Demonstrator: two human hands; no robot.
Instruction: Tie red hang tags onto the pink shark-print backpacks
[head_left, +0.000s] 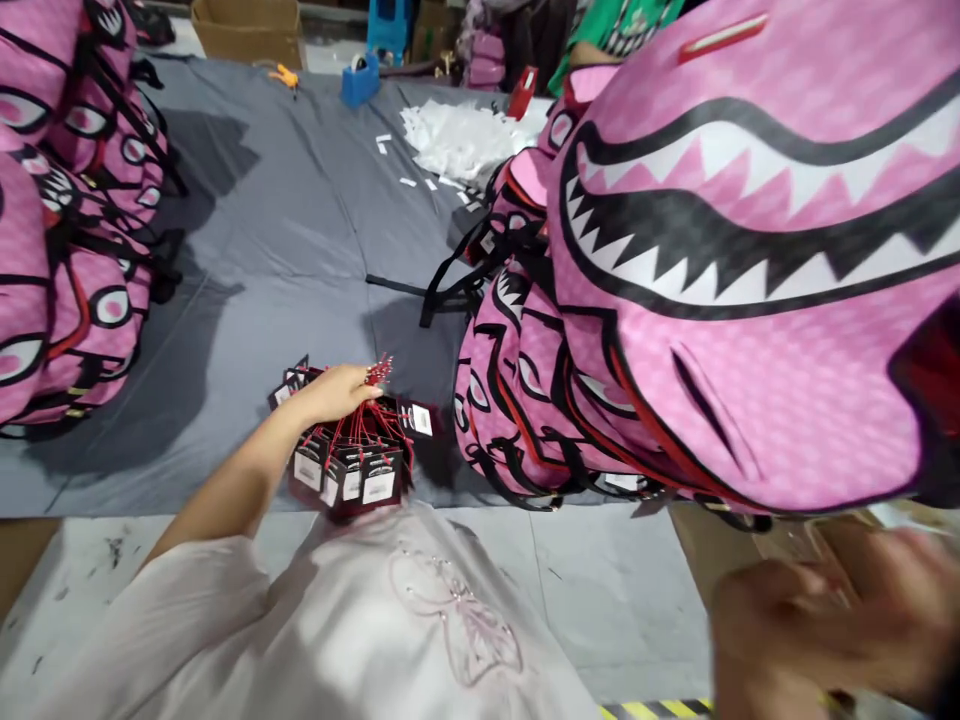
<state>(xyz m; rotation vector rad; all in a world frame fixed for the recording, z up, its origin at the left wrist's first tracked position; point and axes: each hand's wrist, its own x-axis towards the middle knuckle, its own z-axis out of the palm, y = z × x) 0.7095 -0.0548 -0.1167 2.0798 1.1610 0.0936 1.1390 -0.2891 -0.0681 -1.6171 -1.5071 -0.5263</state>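
L hand (337, 392) pinches red strings atop tag bundle (360, 472), centre-low on worktop (285, 230). R hand (832, 620) lower right, blurred: grip unclear. Backpack (750, 280) at right, no tag seen; many tags unused.

grey-clothed table (300, 250) | pink backpacks (517, 400) both sides | hang tags (360, 460) near edge | white slips (457, 140) | tape dispenser (360, 78)

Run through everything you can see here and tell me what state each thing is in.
left hand: fingers curled on the tags' red strings.
hang tags: bunched in a pile on the grey cloth.
right hand: blurred, grip unclear.
near backpack: tilted, shark face toward the camera.
right backpacks: stacked on their sides.
left backpacks: piled up.
paper slips: loose heap.
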